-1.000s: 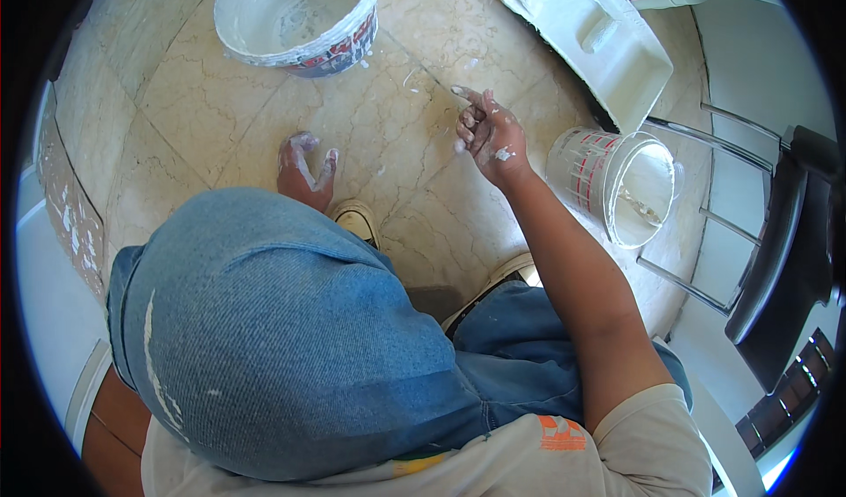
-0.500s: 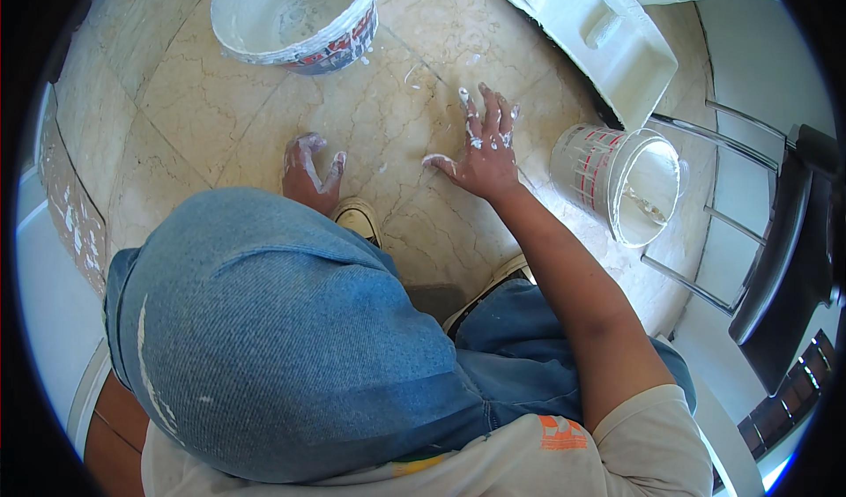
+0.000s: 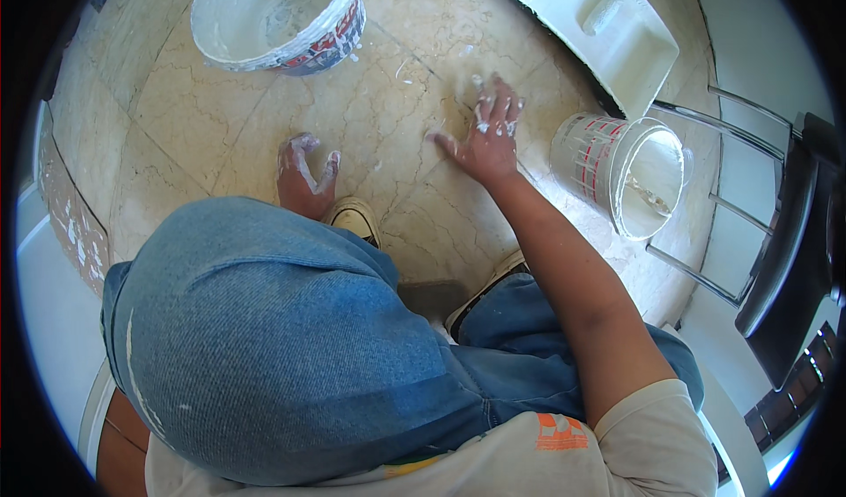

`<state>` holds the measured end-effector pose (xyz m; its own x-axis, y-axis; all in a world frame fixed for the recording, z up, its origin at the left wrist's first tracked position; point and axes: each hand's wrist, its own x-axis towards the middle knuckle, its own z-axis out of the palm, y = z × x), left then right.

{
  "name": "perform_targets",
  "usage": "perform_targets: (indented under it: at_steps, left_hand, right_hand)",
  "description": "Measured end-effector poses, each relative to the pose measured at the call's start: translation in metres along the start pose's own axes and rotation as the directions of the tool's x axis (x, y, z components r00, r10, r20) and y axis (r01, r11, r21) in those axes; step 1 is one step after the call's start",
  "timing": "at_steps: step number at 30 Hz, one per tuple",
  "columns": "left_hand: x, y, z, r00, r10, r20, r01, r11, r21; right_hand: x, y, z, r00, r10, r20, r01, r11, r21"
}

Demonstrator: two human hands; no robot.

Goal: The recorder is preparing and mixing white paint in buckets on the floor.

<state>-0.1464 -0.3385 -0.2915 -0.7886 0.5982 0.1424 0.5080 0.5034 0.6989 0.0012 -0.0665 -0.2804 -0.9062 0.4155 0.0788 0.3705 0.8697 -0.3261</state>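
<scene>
My right hand [image 3: 490,137] hovers over or rests on the tiled floor [image 3: 401,136], its fingers spread and dotted with white paint; I cannot tell whether it touches the tiles. It is empty, and the fingertips are a little blurred. My left hand [image 3: 306,178] shows just beyond my knee, thumb apart from curled fingers, smeared white, with nothing between them. To the right of my right hand a clear plastic bucket [image 3: 586,166] lies tilted, with white residue inside. A large white-coated bucket [image 3: 322,48] stands ahead on the left.
A white paint tray [image 3: 630,61] lies at the far right, against the small bucket. Chrome legs [image 3: 727,127] and a black seat [image 3: 775,259] of a chair or stool stand at the right. My shoes [image 3: 354,219] and denim-covered knee [image 3: 256,285] fill the near side.
My right hand has shifted slightly, its fingers drawn a bit closer and blurred. The left hand is nearly unchanged. The view has moved a little, and the buckets and tray stay put.
</scene>
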Motion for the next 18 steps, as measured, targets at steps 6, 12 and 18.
perform_targets:
  at_steps: [6, 12, 18]
  left_hand:
    - [-0.001, 0.000, -0.007, 0.999, -0.028, 0.017, 0.028, 0.999, 0.037]
    - [-0.003, -0.006, -0.008, 0.999, -0.039, 0.008, 0.039, 0.998, 0.042]
    - [0.006, 0.023, -0.008, 1.000, -0.010, 0.001, 0.010, 1.000, -0.018]
  right_hand:
    - [0.038, 0.019, -0.003, 0.992, 0.064, -0.107, -0.078, 0.987, -0.138]
    - [0.018, 0.013, -0.026, 0.994, -0.077, -0.082, 0.076, 0.997, -0.009]
    - [0.005, -0.008, -0.008, 0.994, -0.110, 0.018, 0.110, 0.994, 0.000]
